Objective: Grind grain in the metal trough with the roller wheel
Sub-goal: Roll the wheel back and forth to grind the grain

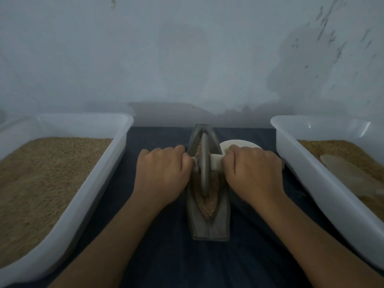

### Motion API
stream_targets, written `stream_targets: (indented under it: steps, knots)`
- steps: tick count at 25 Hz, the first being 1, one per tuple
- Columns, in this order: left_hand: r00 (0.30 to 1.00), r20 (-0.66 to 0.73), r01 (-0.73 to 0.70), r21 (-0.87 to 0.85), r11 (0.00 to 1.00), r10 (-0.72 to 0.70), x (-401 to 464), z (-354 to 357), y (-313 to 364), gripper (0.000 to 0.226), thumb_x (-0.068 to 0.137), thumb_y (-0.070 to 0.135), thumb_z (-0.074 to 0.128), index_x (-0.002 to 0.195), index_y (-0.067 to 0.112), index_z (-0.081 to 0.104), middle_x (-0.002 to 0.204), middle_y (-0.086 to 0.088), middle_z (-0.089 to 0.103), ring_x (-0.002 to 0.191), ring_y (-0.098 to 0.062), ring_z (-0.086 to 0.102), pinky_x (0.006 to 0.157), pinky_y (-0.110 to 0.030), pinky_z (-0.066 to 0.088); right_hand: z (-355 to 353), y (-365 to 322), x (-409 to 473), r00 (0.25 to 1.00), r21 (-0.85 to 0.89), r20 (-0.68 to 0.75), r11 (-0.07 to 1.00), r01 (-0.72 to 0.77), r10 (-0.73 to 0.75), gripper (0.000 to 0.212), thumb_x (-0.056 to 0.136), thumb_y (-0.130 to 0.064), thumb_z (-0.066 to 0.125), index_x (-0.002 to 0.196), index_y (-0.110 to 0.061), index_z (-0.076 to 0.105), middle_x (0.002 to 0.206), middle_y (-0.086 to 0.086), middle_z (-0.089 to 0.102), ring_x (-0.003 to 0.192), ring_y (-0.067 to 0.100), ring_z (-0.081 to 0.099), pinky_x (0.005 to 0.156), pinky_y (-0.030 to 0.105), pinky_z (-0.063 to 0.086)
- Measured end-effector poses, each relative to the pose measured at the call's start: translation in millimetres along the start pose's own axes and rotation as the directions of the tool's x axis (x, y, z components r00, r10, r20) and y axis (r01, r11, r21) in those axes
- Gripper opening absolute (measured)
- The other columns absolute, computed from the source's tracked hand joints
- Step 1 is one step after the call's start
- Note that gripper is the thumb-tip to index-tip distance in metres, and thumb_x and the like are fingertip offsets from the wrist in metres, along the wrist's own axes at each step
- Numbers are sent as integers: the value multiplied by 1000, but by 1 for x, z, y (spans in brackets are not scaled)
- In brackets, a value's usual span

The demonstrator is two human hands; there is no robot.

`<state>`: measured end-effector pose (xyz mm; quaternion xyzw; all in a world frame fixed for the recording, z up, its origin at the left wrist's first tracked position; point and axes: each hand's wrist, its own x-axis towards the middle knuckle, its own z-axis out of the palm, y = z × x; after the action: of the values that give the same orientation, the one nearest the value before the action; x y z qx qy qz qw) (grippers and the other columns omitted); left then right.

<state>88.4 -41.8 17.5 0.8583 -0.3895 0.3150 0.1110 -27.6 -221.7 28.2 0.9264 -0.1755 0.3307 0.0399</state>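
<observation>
The left hand [164, 171] is covering its end of the pale cylindrical handle [216, 162] almost completely, and the right hand [252, 169] is hiding the outer part of the other end, so only a short stub is showing beside the wheel. Both hands are curling their fingers round that handle, knuckles up, gripping it on either side of the grey, thin-edged metal roller wheel [204, 165]. The wheel is standing upright on edge in the long, boat-shaped grey metal trough [208, 221], roughly at the trough's middle. Coarse brown ground grain [208, 206] is lying in the trough's narrow V-shaped groove, heaping toward the near end; the wheel is hiding the grain beneath it.

Behind the right hand, just right of the trough, a round white dish [239, 143] is peeking out, mostly concealed, its contents not visible. The trough is sitting on a dark blue cloth [162, 246]. Left of the trough, a white smooth plastic rectangular tray [122, 129] is holding a fine, sandy tan grain, its left side cut off by the frame edge. Right of the trough, a second white plastic tray [311, 167] is also cut off; it is holding a browner grain with a pale flat rounded object [345, 171] lying in it, too dim to identify. A blotchy grey-blue wall [187, 59] is standing behind the trough.
</observation>
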Motion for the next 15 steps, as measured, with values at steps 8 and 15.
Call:
stream_targets:
  steps: [8,15]
  knots:
    - [713,697,232,-135,963,-74,139,47,-33,35,89,40,35,93,13,57,89,-13,70,64,-23,66,59,-33,48,54,21,138,837,-35,540,996,-84,90,33,107,-27,40,114,-8,66,79,0,48,72,20,51,67,37,49]
    - [854,515,57,45,997,-71,102,41,-27,33,100,41,28,109,22,53,118,-14,65,102,-39,65,79,-44,45,37,19,106,885,-21,455,995,-93,92,55,95,-51,17,87,-16,58,87,7,53,77,28,51,73,39,43]
